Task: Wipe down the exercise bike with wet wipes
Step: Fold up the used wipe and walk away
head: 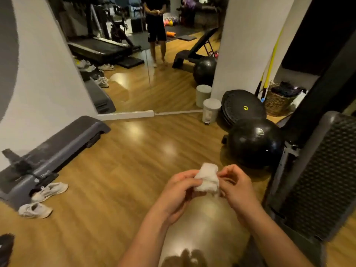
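So, closest in, both hands meet on the wipe (207, 178). My left hand (179, 191) curls round its left side, thumb pressed on top; my right hand (237, 187) pinches the right edge with bent fingertips. The wipe is bunched into a thick white wad between them, held clear of everything. I judge that I am holding it from both sides to open or refold it and get a flat wet face before it touches any surface.

Directly under the grip sits a pale ball (204, 228). Just right of the grip stands a dark frame with a mesh panel (323, 170); I cannot tell what machine it belongs to. Beyond the grip to the right lie a black ball (254, 143) and a small bin (211, 110). Well off to the left, shoes (49, 190) lie beside a step (57, 143).

Farthest ahead is a mirror (154, 83). In it, up and left of the grip, is what looks like the bike (118, 30), blurred and seen only as a reflection. Wiping it is not yet begun.
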Action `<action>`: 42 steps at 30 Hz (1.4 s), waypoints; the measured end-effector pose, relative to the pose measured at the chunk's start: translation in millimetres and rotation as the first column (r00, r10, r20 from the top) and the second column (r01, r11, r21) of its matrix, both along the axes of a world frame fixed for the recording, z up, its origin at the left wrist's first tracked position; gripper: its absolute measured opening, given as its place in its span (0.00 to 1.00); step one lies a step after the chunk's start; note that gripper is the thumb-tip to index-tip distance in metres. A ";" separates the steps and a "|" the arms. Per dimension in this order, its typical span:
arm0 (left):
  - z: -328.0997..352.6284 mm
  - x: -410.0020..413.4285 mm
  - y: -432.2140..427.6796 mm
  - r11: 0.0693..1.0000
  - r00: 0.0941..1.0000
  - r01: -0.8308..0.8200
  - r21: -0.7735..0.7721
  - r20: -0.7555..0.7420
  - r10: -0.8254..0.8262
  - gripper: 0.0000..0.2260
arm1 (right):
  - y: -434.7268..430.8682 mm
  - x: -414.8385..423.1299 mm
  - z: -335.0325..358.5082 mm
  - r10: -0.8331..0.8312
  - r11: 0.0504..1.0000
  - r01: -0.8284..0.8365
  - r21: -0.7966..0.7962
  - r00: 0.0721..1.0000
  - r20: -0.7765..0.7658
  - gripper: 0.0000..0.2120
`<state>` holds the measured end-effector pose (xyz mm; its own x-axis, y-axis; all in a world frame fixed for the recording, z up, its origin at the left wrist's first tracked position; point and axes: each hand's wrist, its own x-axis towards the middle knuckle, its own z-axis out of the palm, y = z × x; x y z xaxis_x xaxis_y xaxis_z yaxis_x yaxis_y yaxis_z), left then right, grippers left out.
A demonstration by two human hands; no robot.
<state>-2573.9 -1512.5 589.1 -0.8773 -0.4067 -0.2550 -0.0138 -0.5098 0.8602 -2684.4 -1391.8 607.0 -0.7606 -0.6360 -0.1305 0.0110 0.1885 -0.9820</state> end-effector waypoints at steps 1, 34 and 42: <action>-3.5 -25.2 -21.8 1.000 1.000 0.023 -0.010 0.009 -0.023 0.16 | -17.6 -22.4 -2.2 -0.010 1.000 0.011 0.021 0.998 -0.061 0.03; -50.1 -825.0 -672.1 0.916 0.939 0.191 -0.352 0.338 -0.066 0.09 | -636.3 -786.7 -51.5 -0.258 0.952 0.250 0.177 0.966 0.028 0.04; -68.2 -954.4 -777.8 0.929 0.907 0.141 -0.343 0.421 0.017 0.12 | -744.5 -931.8 -91.0 -0.108 0.959 0.146 0.244 0.981 -0.164 0.03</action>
